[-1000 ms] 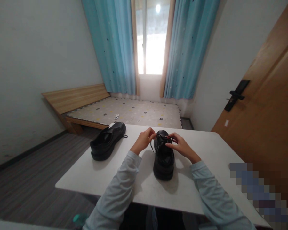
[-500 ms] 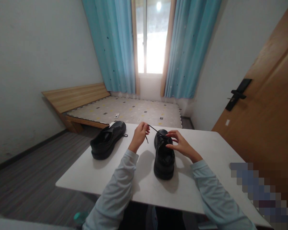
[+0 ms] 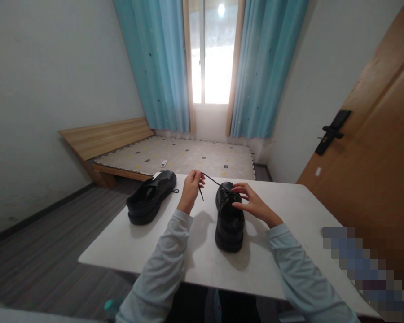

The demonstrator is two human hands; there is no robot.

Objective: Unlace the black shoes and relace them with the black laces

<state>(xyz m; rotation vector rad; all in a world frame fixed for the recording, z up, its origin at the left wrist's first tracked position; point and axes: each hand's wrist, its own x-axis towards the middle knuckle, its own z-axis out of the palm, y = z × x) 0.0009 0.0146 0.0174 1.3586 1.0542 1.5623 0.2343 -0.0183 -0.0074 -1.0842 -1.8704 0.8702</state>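
Pinched in my left hand [image 3: 191,190] is a black shoelace [image 3: 212,178], its free tip hanging below the fingers. From there the lace runs taut, slanting down to the front of a black lace-up shoe [image 3: 229,229]. That shoe stands upright, with its heel toward me. My right hand [image 3: 252,202] grips the shoe's lacing area from the right, thumb and fingers bent over the upper. The fingertips partly cover the eyelets. A second black shoe [image 3: 148,202] rests on the left, angled away, with a lace loop [image 3: 175,191] beside its toe.
Both shoes are on a white table [image 3: 195,273]. Beyond its far edge is a bed [image 3: 188,157] with a patterned mattress and a small white remote [image 3: 163,163]. A wooden door [image 3: 366,170] with a black handle stands at the right. A green object [image 3: 111,307] shows below the table.
My left hand has moved slightly left with the lace, drawing a longer stretch of it from the shoe. My right hand and both shoes are almost unmoved.
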